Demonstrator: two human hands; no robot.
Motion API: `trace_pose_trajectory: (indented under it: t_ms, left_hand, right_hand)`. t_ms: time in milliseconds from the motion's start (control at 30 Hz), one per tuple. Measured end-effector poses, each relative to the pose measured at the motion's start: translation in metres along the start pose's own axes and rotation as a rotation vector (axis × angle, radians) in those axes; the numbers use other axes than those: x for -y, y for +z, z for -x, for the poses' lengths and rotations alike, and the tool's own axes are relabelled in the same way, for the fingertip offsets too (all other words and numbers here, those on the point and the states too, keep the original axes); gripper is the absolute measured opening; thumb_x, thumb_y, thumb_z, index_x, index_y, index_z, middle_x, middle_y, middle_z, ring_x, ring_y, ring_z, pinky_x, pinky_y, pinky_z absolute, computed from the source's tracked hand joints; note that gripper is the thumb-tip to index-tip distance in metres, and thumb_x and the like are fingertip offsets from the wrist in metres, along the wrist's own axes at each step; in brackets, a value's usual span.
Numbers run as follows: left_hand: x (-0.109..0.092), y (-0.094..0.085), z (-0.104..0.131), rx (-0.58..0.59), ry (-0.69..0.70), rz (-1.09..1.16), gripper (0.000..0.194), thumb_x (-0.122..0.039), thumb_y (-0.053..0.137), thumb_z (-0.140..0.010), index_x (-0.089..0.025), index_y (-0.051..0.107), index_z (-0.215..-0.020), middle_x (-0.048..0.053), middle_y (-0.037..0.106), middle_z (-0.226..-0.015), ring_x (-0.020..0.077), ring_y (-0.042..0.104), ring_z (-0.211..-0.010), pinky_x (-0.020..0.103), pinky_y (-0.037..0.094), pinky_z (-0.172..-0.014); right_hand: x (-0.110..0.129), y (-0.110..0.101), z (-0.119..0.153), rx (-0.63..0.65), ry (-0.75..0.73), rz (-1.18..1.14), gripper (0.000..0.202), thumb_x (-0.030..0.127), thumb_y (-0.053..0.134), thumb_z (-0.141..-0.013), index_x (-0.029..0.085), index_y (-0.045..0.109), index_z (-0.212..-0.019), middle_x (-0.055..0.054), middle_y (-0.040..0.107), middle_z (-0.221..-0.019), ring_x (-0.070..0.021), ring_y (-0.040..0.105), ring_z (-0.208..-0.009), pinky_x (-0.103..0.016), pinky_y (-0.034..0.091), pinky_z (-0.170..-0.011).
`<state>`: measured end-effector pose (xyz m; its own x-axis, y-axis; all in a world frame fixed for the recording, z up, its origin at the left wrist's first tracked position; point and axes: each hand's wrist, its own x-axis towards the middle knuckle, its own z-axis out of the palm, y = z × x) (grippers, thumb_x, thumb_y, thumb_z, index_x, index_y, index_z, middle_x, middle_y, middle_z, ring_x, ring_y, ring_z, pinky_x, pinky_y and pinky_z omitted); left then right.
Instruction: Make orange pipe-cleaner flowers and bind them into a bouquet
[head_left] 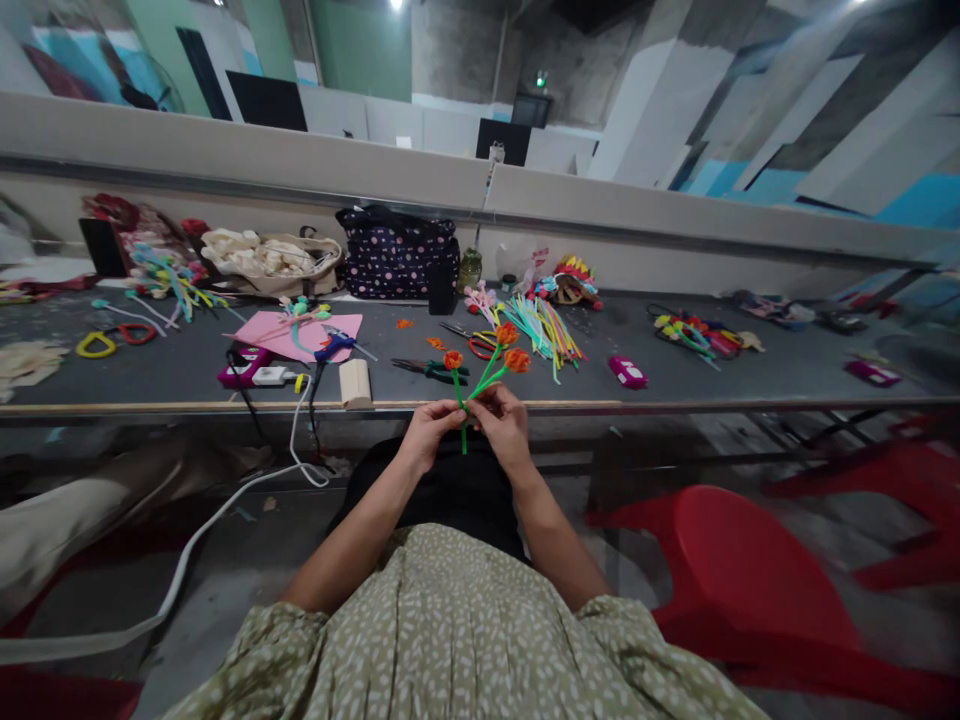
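Between my two hands, just in front of the table edge, is a small bunch of pipe-cleaner flowers (516, 360) with orange heads and green stems. My left hand (431, 432) pinches the stem of the left flower near where the stems meet. Closed around the joined stems from the other side is my right hand (504, 425), its fingertips almost touching the left ones. One green stem end pokes out below the fingers. Beyond the hands lie dark-handled pliers (431, 368), red-handled scissors (482, 345) and small orange scraps (435, 343).
A wooden block (355, 384), a blue glue gun (334, 345), pink paper (289, 333) and a white power cable (196, 545) are to the left. Behind are a dotted bag (401, 255) and loose pipe cleaners (544, 330). A red stool (750, 570) stands at right.
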<state>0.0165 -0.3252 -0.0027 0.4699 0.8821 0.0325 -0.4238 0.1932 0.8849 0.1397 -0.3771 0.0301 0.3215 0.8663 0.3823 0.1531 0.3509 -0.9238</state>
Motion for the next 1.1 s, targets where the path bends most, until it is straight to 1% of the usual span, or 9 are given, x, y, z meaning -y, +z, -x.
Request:
trace_pose_trajectory:
  t_ms: [133,233,333,433,600,767,933,1100]
  left_hand:
    - [0.004,-0.001,0.0,-0.014,0.027,-0.006,0.028,-0.03,0.083,-0.058,-0.013,0.074,-0.079,0.004,0.07,-0.071,0.0127,0.06,-0.064,0.024,0.047,-0.064]
    - [0.007,-0.002,-0.001,-0.033,0.055,0.008,0.026,-0.029,0.082,-0.059,-0.014,0.074,-0.079,0.003,0.07,-0.07,0.0111,0.059,-0.062,0.023,0.047,-0.065]
    - [0.009,-0.002,-0.001,-0.069,0.077,0.029,0.022,-0.027,0.083,-0.058,-0.016,0.074,-0.075,0.0,0.069,-0.068,0.0094,0.058,-0.06,0.023,0.047,-0.066]
    - [0.009,-0.002,0.0,-0.063,0.101,0.007,0.019,-0.025,0.082,-0.058,-0.017,0.074,-0.074,-0.001,0.069,-0.069,0.0093,0.058,-0.062,0.023,0.047,-0.067]
    - [0.008,0.002,0.003,-0.075,0.193,-0.055,0.016,-0.025,0.08,-0.06,-0.018,0.074,-0.073,0.001,0.069,-0.076,0.0121,0.059,-0.068,0.025,0.047,-0.069]
    - [0.008,0.002,0.005,-0.057,0.255,-0.096,0.015,-0.027,0.078,-0.064,-0.018,0.075,-0.075,0.002,0.068,-0.078,0.0143,0.06,-0.073,0.026,0.047,-0.071]
    - [0.007,0.0,0.006,-0.029,0.278,-0.138,0.013,-0.028,0.078,-0.065,-0.018,0.075,-0.074,0.002,0.067,-0.078,0.0145,0.059,-0.076,0.026,0.045,-0.073]
    - [0.01,-0.001,0.006,0.0,0.284,-0.156,0.016,-0.029,0.077,-0.067,-0.018,0.075,-0.078,0.004,0.067,-0.083,0.0159,0.059,-0.08,0.028,0.045,-0.076]
  right_hand:
    - [-0.002,0.0,0.002,-0.025,-0.015,-0.012,0.024,0.041,0.068,-0.073,0.021,0.055,-0.076,0.004,0.058,-0.066,-0.011,0.054,-0.053,-0.021,0.048,-0.047]
    - [-0.002,-0.001,0.003,-0.021,-0.028,0.01,0.025,0.042,0.068,-0.073,0.021,0.055,-0.078,0.003,0.06,-0.069,-0.0111,0.055,-0.053,-0.023,0.05,-0.048]
    - [-0.002,0.0,0.005,-0.031,-0.026,0.025,0.024,0.041,0.067,-0.075,0.021,0.055,-0.08,0.002,0.059,-0.069,-0.0117,0.055,-0.055,-0.023,0.05,-0.048]
    - [-0.003,0.0,0.007,-0.041,-0.041,0.047,0.021,0.039,0.065,-0.077,0.021,0.054,-0.081,0.003,0.057,-0.07,-0.0112,0.054,-0.055,-0.022,0.049,-0.05]
    - [-0.004,-0.002,0.009,-0.028,-0.079,0.129,0.019,0.038,0.064,-0.079,0.021,0.057,-0.081,0.002,0.056,-0.071,-0.0115,0.054,-0.059,-0.023,0.05,-0.054]
    - [-0.008,-0.004,0.011,-0.012,-0.103,0.176,0.021,0.041,0.065,-0.078,0.02,0.061,-0.081,0.0,0.059,-0.077,-0.0134,0.059,-0.065,-0.024,0.052,-0.057]
    - [-0.012,-0.007,0.012,0.014,-0.103,0.171,0.021,0.042,0.066,-0.078,0.021,0.063,-0.081,0.0,0.059,-0.078,-0.0124,0.059,-0.062,-0.025,0.053,-0.058]
    - [-0.005,-0.009,0.016,0.048,-0.123,0.197,0.02,0.039,0.065,-0.079,0.02,0.062,-0.082,0.0,0.057,-0.078,-0.0125,0.058,-0.067,-0.022,0.052,-0.058]
